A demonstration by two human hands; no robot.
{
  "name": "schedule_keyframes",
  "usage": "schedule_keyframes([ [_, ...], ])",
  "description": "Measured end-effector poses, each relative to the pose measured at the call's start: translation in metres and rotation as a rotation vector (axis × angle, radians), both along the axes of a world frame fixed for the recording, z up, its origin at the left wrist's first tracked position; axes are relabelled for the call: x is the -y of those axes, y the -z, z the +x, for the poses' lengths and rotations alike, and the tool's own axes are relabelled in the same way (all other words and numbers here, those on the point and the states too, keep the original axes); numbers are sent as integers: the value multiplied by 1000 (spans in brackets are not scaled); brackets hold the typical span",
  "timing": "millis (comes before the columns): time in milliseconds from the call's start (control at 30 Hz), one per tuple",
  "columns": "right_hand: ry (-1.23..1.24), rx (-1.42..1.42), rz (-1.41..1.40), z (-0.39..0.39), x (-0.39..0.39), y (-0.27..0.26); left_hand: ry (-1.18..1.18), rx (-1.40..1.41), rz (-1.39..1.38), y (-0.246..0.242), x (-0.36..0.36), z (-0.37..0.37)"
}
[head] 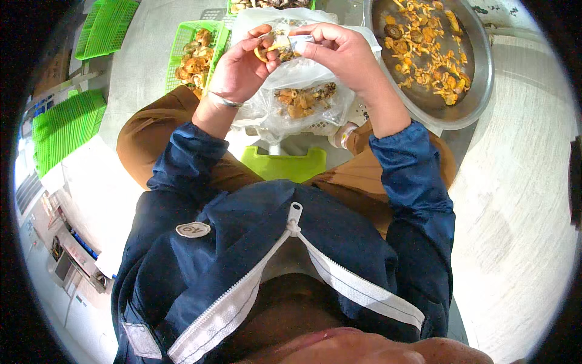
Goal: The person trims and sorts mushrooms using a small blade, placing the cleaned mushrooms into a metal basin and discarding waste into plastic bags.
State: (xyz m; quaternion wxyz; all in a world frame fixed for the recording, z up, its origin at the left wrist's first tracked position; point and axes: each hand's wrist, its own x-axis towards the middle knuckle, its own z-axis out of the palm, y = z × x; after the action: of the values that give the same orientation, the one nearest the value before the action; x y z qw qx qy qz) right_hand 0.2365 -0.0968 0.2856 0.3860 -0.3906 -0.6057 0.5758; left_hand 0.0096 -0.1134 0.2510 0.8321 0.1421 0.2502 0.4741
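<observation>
My left hand [248, 61] holds a brownish-yellow mushroom [261, 53] by its cap, with the pale stem pointing right. Opposite it, my right hand [334, 48] grips a small tool [301, 39] with a whitish or metallic part between thumb and fingers; its exact kind cannot be told. Its end is close to the mushroom's stem. Beneath both hands lie translucent plastic bags [273, 77] with dark debris and trimmings. Nearer to me, more mushrooms and scraps [302, 102] lie in the plastic. A green plastic basket [173, 68] of brown mushrooms [195, 63] stands beside my left hand.
At the right is a large metal basin [484, 77] with many orange mushrooms [448, 75] in it. Another green basket [313, 5] with mushrooms stands at the top. Stacked green baskets [68, 129] are at the left. A yellow-green plastic stool [284, 164] is between my legs.
</observation>
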Motion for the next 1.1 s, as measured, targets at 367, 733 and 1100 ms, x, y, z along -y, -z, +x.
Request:
schedule_keyframes([
  [367, 86, 349, 51, -7, -12, 14, 64, -140, 76, -2, -10, 7],
  [733, -40, 578, 136, -13, -17, 49, -574, -295, 39, 105, -74, -155],
  [1100, 177, 600, 187, 23, -37, 9, -232, -1339, 698, 47, -63, -21],
])
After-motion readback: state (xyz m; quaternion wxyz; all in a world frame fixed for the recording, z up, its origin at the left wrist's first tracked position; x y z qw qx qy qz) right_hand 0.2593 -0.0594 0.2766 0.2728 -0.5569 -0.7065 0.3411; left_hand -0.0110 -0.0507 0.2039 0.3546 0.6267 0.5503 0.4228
